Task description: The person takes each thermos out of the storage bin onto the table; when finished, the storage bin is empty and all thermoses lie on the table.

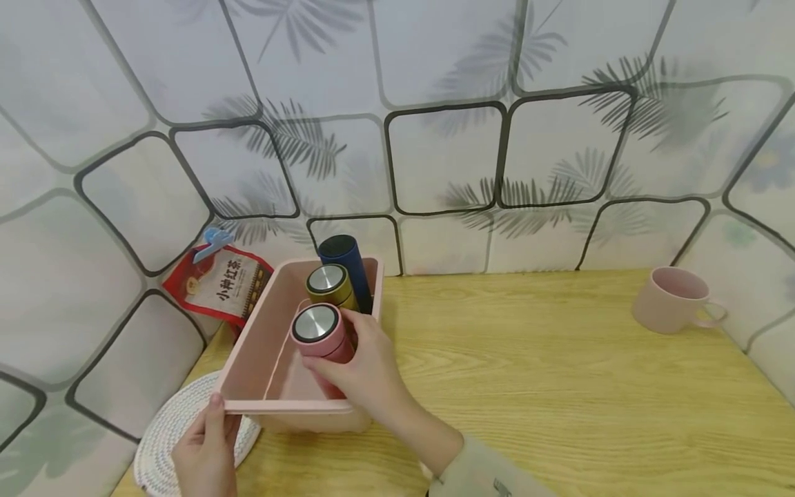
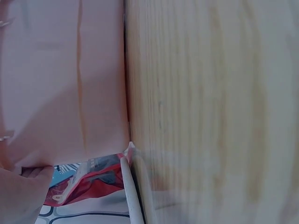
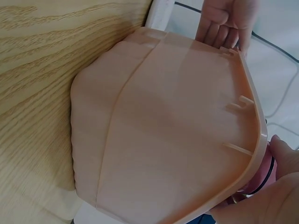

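Note:
In the head view a pink plastic storage bin (image 1: 248,345) stands on the table. My left hand (image 1: 208,442) grips its near left corner, thumb over the rim and fingers curled beneath. My right hand (image 1: 373,369) reaches over the bin's right side and holds a pink thermos (image 1: 317,323) with a silver-topped lid, thumb on the near side and fingers behind. Just beyond it, inside the bin, are a gold thermos (image 1: 327,279) and a tall blue thermos (image 1: 346,266). The right wrist view shows the bin's outer wall (image 3: 177,121), with the pink thermos (image 3: 261,175) partly hidden by the rim.
A red tea bag (image 1: 223,283) with a blue clip (image 1: 213,241) leans left of the bin. A round woven mat (image 1: 168,435) lies at the near left, partly under the bin. On the wooden table (image 1: 528,386) a pink mug (image 1: 671,300) stands far right. Patterned cloth walls (image 1: 444,159) enclose the table.

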A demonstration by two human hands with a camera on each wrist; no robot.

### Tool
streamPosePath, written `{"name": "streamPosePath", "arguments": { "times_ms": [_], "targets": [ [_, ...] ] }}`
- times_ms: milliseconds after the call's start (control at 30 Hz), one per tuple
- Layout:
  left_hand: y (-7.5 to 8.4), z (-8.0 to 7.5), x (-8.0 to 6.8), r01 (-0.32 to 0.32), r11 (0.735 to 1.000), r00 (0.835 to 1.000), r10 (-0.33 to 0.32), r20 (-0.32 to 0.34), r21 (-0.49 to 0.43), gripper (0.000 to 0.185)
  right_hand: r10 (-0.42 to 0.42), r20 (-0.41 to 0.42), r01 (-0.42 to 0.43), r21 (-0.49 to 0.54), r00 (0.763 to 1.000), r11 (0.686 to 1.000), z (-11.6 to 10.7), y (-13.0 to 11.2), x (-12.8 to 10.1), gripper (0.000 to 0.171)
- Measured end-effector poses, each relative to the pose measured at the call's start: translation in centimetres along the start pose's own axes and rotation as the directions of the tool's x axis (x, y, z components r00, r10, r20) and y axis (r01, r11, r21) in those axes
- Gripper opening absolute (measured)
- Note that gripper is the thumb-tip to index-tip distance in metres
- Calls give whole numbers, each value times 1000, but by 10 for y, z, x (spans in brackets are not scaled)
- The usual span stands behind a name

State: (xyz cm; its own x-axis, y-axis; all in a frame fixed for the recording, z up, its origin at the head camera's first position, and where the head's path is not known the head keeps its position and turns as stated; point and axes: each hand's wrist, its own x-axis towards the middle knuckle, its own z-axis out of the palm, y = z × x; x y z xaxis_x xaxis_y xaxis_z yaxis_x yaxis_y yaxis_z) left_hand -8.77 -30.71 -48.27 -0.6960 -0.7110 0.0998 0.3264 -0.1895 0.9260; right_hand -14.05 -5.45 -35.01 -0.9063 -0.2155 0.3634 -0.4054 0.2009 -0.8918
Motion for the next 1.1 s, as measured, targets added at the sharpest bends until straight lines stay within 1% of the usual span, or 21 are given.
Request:
{"name": "streamPosePath", "arguments": {
  "times_ms": [33,167,233,500,567,667,800,833,867,933,1033,1100],
  "targets": [
    [0,0,0,4,1000,1000,-4,-9,12,47,-7,-1,7,1,1000,1000,1,0,1,72],
    [-1,2,1,47,998,995,-43,-90,45,49,-27,-2,27,5,1000,1000,2,0,3,69],
    [-1,3,1,51,997,994,-45,-100,52,49,-37,-5,37,11,999,999,2,0,3,68],
    [0,4,0,47,997,995,-42,-90,54,50,-76,-13,76,62,997,995,-3,-1,4,63],
    [1,4,0,43,997,995,-38,-89,58,50,-97,-15,98,81,995,992,-6,-4,5,62],
    [2,3,0,37,998,997,-33,-63,56,49,-143,-23,145,121,989,982,-16,-14,6,61],
    [3,2,0,40,997,998,-36,-59,62,48,-174,-40,178,164,984,970,-33,-36,6,60],
    [8,6,-3,45,997,998,-41,-51,65,49,-183,-48,188,170,982,967,-38,-42,6,60],
    [14,10,-7,50,997,997,-46,-59,62,49,-187,-56,194,174,981,965,-43,-47,6,60],
    [28,19,-17,48,998,998,-46,-43,47,45,-200,-76,211,178,977,961,-53,-59,6,60],
    [52,36,-34,40,999,999,-39,-17,30,40,-257,-122,275,177,959,945,-72,-75,6,60],
    [59,40,-40,30,999,999,-30,-18,21,34,-290,-145,314,184,946,931,-86,-85,6,61]
  ]
}}
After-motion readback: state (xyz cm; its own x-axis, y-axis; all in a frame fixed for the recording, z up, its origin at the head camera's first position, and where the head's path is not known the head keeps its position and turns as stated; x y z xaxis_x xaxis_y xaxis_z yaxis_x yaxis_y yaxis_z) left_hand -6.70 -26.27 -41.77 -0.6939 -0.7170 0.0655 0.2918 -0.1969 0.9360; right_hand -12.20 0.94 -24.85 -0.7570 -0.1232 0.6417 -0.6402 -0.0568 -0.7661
